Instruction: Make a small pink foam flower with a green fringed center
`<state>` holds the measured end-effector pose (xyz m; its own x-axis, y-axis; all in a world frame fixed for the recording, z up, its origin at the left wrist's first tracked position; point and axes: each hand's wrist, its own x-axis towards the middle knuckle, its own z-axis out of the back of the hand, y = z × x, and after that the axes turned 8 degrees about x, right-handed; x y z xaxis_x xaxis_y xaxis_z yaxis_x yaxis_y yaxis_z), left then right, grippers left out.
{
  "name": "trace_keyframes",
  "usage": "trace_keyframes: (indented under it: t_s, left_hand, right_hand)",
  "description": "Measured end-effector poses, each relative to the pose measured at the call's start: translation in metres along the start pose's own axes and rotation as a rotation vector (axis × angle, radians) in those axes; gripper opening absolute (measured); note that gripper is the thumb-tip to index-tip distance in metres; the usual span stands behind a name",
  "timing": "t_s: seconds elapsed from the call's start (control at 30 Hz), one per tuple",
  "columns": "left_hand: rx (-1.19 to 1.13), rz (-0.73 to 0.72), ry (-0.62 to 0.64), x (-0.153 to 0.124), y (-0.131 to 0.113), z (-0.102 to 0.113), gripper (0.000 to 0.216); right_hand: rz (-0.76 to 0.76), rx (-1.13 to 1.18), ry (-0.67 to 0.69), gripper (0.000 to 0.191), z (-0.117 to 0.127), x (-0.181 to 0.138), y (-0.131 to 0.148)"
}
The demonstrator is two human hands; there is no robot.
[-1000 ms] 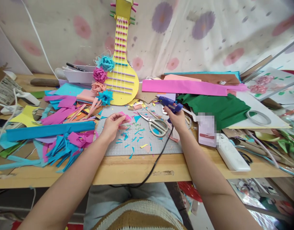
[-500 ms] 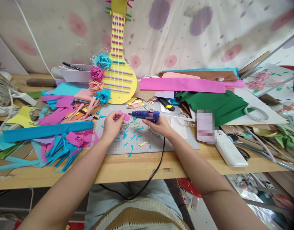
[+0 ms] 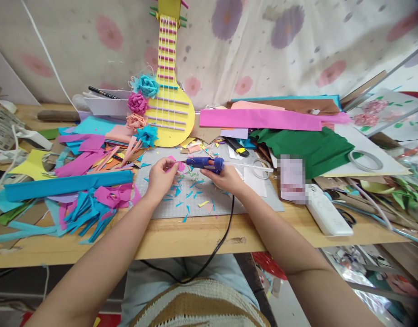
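Observation:
Above the grey cutting mat (image 3: pixel 226 206), my left hand (image 3: pixel 162 177) pinches a small piece of pink paper (image 3: pixel 181 166). My right hand (image 3: pixel 228 179) is wrapped round a blue hot glue gun (image 3: pixel 205 164), a clear glue stick (image 3: pixel 250 168) sticking out of its back. The gun's nozzle points left and meets or nearly meets the pink paper; whether they touch I cannot tell. Behind them leans a yellow paper lute (image 3: pixel 176 109) with white strings, and blue, magenta and peach paper flowers (image 3: pixel 137 103) run down its left side.
Paper scraps (image 3: pixel 188 196) litter the mat. A black cord (image 3: pixel 226 231) hangs from the gun over the table's front edge. Blue and pink paper strips (image 3: pixel 86 209) pile up at left. On the right are green crepe paper (image 3: pixel 307 150), a phone (image 3: pixel 292 179) and a white power strip (image 3: pixel 328 211).
The glue gun has shifted slightly left, its nozzle now closer to the pink paper. My left hand keeps its pinch, almost still.

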<state>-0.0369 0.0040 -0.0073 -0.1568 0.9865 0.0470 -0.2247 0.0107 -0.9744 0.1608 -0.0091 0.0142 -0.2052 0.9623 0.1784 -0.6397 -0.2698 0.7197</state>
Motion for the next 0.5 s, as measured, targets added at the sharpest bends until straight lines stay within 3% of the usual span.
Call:
trace_keyframes:
  t_s: [0.5]
  left_hand:
    - [0.021,-0.013,0.005,0.0030,0.0053,0.0002,0.017]
  right_hand:
    - [-0.044,-0.039,0.057,0.045,0.0032,-0.0018,0.0068]
